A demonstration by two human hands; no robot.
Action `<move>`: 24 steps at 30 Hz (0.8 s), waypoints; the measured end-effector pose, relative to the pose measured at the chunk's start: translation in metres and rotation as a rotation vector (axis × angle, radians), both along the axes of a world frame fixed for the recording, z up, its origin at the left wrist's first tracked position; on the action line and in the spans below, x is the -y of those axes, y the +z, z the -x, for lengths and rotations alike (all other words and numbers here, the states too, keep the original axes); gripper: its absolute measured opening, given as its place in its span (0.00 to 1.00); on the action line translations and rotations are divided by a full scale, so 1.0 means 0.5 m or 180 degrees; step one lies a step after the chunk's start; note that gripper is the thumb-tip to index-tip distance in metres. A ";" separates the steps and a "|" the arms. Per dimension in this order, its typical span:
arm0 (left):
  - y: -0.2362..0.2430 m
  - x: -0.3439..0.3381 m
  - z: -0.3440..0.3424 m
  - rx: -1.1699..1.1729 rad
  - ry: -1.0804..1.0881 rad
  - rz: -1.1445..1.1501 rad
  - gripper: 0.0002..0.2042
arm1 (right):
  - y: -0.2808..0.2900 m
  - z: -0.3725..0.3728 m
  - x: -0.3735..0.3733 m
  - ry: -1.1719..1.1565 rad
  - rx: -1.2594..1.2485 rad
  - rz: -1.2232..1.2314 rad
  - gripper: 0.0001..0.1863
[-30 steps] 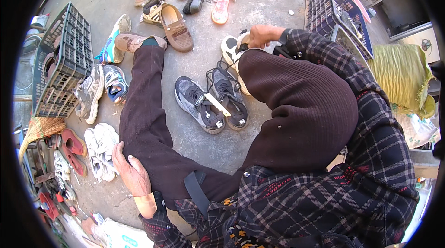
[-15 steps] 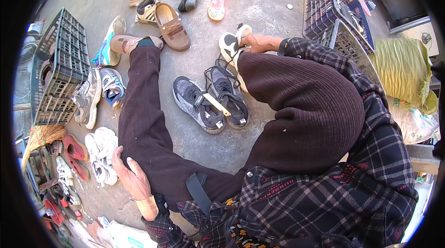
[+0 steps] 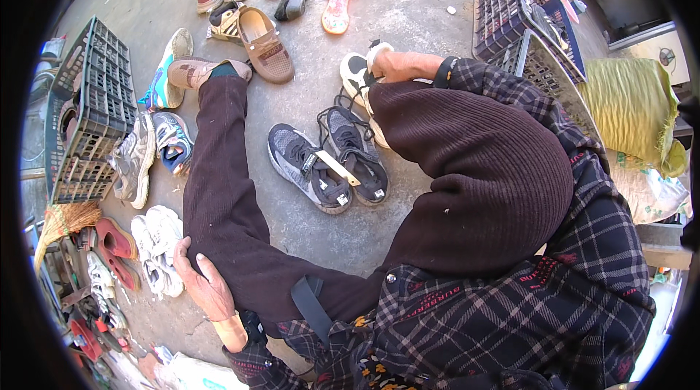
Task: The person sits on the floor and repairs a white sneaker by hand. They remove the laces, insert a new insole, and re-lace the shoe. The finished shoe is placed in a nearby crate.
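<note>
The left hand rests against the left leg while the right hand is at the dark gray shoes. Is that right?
Not quite: the head view shows the right hand at the white-and-black shoes, not the dark gray shoes. The left hand does rest against the left leg.

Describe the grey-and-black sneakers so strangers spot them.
Find the dark-brown ribbed trousers. On grey concrete floor between their legs stand the grey-and-black laced sneakers. Unlike white-and-black footwear nearby, they carry a pale narrow strip.
</note>
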State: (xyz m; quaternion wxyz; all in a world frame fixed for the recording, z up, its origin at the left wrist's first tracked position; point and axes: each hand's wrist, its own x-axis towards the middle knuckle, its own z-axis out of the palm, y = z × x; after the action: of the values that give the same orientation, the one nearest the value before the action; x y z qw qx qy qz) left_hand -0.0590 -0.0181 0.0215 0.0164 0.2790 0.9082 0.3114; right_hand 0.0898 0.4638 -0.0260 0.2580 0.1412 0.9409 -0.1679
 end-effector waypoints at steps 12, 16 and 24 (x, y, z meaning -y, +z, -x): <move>0.001 -0.005 -0.001 0.0119 0.0093 -0.0057 0.15 | 0.018 0.076 0.012 0.0505 -0.0743 -0.0592 0.15; 0.003 -0.003 -0.001 0.0168 0.0137 -0.0071 0.15 | 0.020 0.044 -0.023 0.0051 -0.0531 -0.0186 0.20; 0.003 -0.003 -0.001 0.0234 0.0168 -0.0113 0.15 | -0.011 -0.010 -0.043 -0.0764 -0.0588 0.0761 0.21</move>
State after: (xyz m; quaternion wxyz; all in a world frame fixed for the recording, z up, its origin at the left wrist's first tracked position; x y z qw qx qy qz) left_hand -0.0587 -0.0164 0.0232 0.0365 0.2437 0.9084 0.3379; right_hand 0.0950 0.4853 -0.0314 0.1636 0.2047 0.9104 -0.3202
